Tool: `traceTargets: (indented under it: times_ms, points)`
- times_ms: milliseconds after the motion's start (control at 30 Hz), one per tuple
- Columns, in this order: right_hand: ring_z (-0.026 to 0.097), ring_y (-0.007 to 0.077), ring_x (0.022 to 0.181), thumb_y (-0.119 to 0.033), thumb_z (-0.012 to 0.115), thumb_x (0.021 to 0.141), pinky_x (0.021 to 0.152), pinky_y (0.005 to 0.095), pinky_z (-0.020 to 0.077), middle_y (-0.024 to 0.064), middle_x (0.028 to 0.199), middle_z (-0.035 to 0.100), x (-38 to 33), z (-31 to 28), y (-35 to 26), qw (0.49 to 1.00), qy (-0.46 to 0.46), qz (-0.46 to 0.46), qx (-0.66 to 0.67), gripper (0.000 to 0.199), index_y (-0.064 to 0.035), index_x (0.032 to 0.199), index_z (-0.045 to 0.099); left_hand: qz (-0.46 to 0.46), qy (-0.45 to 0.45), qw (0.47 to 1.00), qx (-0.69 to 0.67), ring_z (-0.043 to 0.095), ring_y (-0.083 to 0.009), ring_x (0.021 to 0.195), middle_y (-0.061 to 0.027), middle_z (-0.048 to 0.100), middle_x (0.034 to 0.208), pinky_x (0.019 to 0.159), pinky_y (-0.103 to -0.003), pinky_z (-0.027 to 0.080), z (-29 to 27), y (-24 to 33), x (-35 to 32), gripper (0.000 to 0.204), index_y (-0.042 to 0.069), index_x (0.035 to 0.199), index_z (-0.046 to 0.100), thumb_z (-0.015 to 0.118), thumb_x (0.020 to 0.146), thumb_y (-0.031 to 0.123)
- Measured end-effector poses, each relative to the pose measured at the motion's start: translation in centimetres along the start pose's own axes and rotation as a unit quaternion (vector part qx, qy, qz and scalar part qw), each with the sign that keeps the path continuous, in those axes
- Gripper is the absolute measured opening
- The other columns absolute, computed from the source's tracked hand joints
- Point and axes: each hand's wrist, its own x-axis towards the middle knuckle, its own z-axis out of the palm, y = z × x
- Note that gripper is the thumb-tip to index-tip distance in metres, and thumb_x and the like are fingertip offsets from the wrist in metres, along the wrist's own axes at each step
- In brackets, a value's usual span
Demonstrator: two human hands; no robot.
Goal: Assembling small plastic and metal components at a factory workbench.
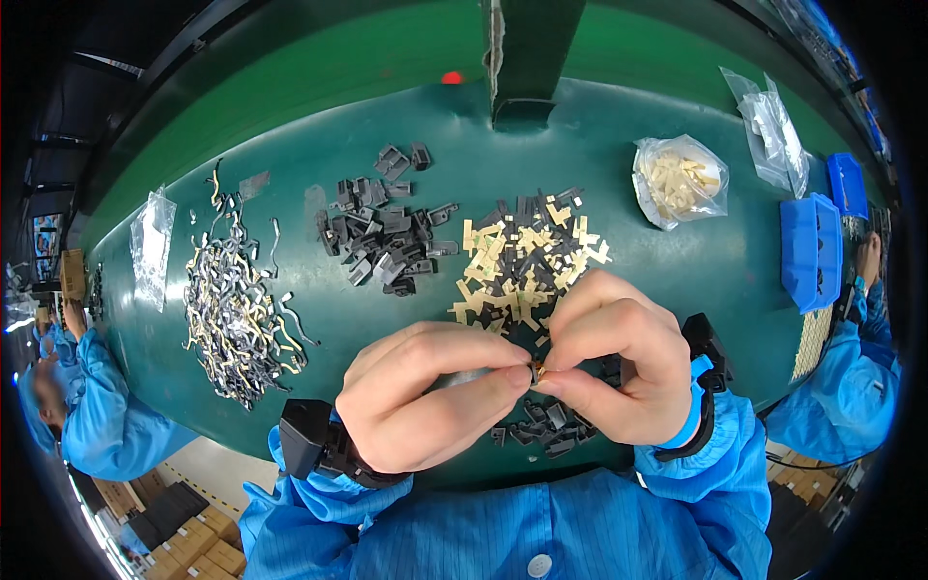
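Note:
My left hand (pixel 425 391) and my right hand (pixel 623 362) meet over the near part of the green table, fingertips almost touching. Both are closed in a pinch on a small part (pixel 537 369) with dark and tan bits. Most of it hides behind the fingers, so its kind is unclear. Just beyond my hands lies a pile of cream adhesive-looking pieces (pixel 493 253) mixed with flat black pieces. Below them, close to my body, is a small group of black plastic parts (pixel 551 431), partly covered by my hands.
Black plastic housings (pixel 377 232) are heaped mid-table. To the left spreads a pile of short wire cables (pixel 232 309), beside a clear plastic bag (pixel 153 249). A bag of cream pieces (pixel 680 181) and blue bins (pixel 812 253) stand right. A post (pixel 527 58) rises behind. Co-workers sit at both sides.

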Motion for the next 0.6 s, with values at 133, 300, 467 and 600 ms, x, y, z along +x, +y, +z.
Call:
traceTargets:
  times_ms: [133, 300, 467, 600]
  points:
    - [0.057, 0.0185, 0.070, 0.010, 0.068, 0.073, 0.059, 0.0282, 0.0458, 0.0088, 0.083, 0.057, 0.1, 0.0, 0.1, 1.000, -0.001, -0.008, -0.014, 0.022, -0.0025, 0.091, 0.062, 0.000, -0.004, 1.000, 0.008, 0.064, -0.0227, 0.070, -0.0150, 0.064, 0.092, 0.058, -0.028, 0.052, -0.1, -0.1, -0.1, 0.030, 0.001, 0.091, 0.061, 0.076, 0.067, -0.009]
    - [0.057, 0.0186, 0.070, 0.009, 0.068, 0.073, 0.059, 0.0282, 0.0458, 0.0081, 0.082, 0.057, 0.1, -0.4, 0.0, 0.999, -0.007, 0.011, -0.034, 0.020, -0.0021, 0.086, 0.060, -0.009, -0.005, 1.000, 0.009, 0.065, -0.0225, 0.073, -0.0151, 0.063, 0.094, 0.060, -0.029, 0.053, 0.2, 0.1, -0.1, 0.029, 0.001, 0.093, 0.062, 0.074, 0.069, -0.009]
    - [0.057, 0.0210, 0.069, 0.008, 0.070, 0.071, 0.060, 0.0295, 0.0449, 0.0075, 0.081, 0.057, 0.4, -0.7, -0.7, 0.997, -0.004, 0.055, -0.050, 0.019, -0.0027, 0.082, 0.058, -0.103, 0.019, 0.994, -0.015, 0.066, -0.0215, 0.078, -0.0172, 0.064, 0.094, 0.066, -0.028, 0.053, 0.4, 0.7, 0.0, 0.028, 0.000, 0.092, 0.061, 0.074, 0.069, -0.010]
    - [0.055, 0.0253, 0.074, 0.003, 0.074, 0.066, 0.067, 0.0331, 0.0436, 0.0079, 0.079, 0.059, 0.6, -2.2, -0.1, 0.970, 0.088, -0.067, -0.216, 0.021, -0.0052, 0.080, 0.060, -0.182, 0.056, 0.981, -0.032, 0.065, -0.0204, 0.082, -0.0164, 0.065, 0.094, 0.072, -0.029, 0.053, 0.7, 0.7, 0.0, 0.025, -0.002, 0.090, 0.060, 0.071, 0.071, -0.014]
